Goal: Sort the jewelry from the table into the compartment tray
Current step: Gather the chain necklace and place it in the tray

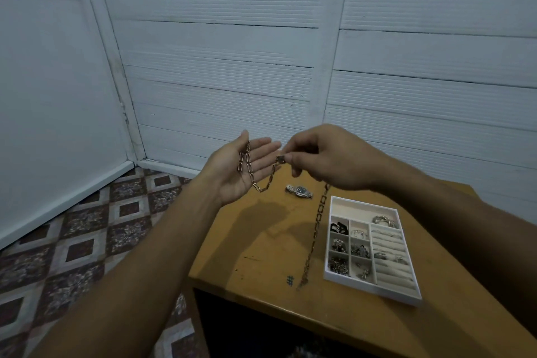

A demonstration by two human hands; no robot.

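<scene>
White compartment tray [372, 291] is set on the wooden table [261, 250]. Just left of it, a gold chain [316, 225] is hung almost vertically, pinched by the right hand [328, 157]. Beyond, its other end is draped over the flat, straight-fingered left hand [247, 168].

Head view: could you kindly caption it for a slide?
Right hand pinches a gold chain draped across the open left hand, above watch and tray.

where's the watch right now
The watch lies on the table, mid head view, just left of the tray's far corner and the chain hanging from the right hand.
</scene>
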